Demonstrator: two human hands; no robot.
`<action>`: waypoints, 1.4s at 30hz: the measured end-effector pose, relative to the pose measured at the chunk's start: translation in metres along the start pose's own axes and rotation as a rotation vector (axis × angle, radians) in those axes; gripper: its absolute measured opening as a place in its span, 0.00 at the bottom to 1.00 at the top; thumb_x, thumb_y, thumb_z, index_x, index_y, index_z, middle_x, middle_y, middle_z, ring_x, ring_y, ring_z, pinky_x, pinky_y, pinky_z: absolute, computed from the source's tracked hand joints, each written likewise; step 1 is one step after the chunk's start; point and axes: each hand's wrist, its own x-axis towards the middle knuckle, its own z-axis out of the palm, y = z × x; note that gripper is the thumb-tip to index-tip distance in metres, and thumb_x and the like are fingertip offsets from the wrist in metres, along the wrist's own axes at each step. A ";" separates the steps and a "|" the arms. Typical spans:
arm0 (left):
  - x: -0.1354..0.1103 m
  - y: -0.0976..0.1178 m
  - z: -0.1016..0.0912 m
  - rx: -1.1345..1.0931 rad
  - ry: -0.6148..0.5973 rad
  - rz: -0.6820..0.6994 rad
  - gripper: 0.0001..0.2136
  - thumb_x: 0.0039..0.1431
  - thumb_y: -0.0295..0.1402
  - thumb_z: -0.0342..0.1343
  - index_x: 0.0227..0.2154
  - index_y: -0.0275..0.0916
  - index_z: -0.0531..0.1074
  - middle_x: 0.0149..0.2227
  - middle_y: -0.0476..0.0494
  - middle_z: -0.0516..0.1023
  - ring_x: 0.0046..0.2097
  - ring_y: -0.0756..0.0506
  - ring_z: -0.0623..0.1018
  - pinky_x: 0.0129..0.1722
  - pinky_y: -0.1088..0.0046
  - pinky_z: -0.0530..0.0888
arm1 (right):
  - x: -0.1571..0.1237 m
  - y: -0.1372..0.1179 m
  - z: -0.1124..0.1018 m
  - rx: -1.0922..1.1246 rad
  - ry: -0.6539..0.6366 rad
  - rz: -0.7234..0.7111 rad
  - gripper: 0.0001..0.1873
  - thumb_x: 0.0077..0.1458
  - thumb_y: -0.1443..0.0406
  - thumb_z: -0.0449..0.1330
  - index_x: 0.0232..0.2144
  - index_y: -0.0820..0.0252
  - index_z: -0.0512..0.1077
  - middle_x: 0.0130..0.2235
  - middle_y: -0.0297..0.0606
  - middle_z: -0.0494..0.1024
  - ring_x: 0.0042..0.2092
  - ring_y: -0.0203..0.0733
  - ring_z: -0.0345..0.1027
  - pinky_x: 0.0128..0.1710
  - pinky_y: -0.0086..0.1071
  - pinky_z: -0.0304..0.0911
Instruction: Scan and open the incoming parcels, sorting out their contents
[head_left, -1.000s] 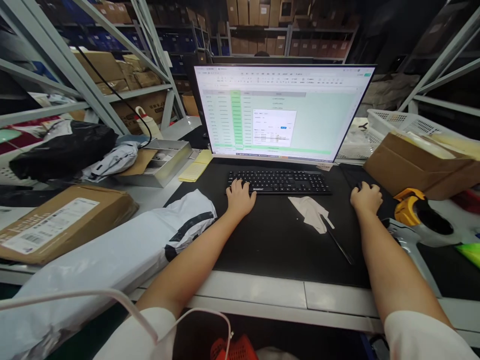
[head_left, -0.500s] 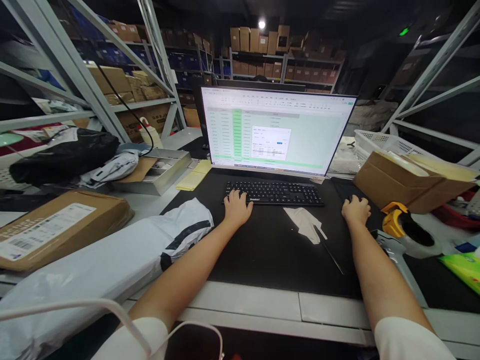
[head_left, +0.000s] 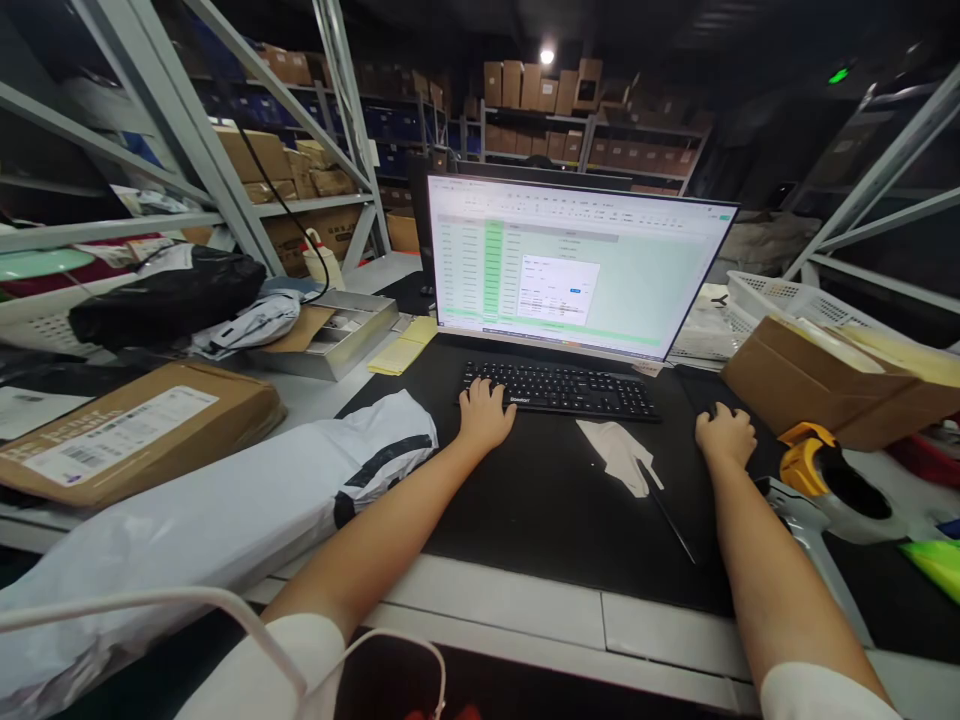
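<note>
My left hand lies on the left end of a black keyboard, its fingers spread over the keys. Off to the right, my right hand is curled over what looks like a dark computer mouse, which the palm and fingers almost wholly hide. Behind the keyboard stands a monitor with a spreadsheet, a green column and a small white dialog window on it. Between my forearms, a crumpled pale piece of paper and a thin dark stick rest on the black desk mat.
Left of me lie a long white plastic parcel, a labelled brown box, a metal tray and yellow slips. On the right are a yellow tape dispenser, an open carton and a white basket. White cables cross below.
The whole view has shifted a little, so things appear slightly further right. Both hands keep their places, left on the keyboard and right on the computer mouse.
</note>
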 end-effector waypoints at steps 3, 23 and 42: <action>-0.001 0.001 0.000 -0.007 0.006 0.000 0.24 0.70 0.42 0.52 0.63 0.37 0.72 0.69 0.29 0.67 0.73 0.31 0.61 0.69 0.47 0.61 | 0.000 0.002 0.000 0.002 -0.007 -0.038 0.29 0.68 0.57 0.53 0.65 0.62 0.73 0.65 0.59 0.67 0.61 0.67 0.68 0.57 0.56 0.67; -0.003 0.003 -0.005 0.009 -0.007 0.011 0.23 0.71 0.43 0.52 0.62 0.36 0.72 0.69 0.29 0.67 0.74 0.30 0.60 0.70 0.45 0.61 | 0.004 0.007 0.006 0.011 0.024 -0.078 0.30 0.65 0.58 0.55 0.65 0.62 0.74 0.65 0.58 0.68 0.59 0.65 0.70 0.57 0.53 0.68; -0.004 0.008 -0.010 0.026 -0.040 0.043 0.23 0.72 0.45 0.51 0.62 0.39 0.74 0.71 0.29 0.64 0.74 0.28 0.58 0.68 0.39 0.64 | 0.007 0.007 0.008 -0.012 0.023 -0.059 0.30 0.66 0.58 0.55 0.66 0.66 0.71 0.63 0.60 0.69 0.59 0.65 0.69 0.56 0.52 0.67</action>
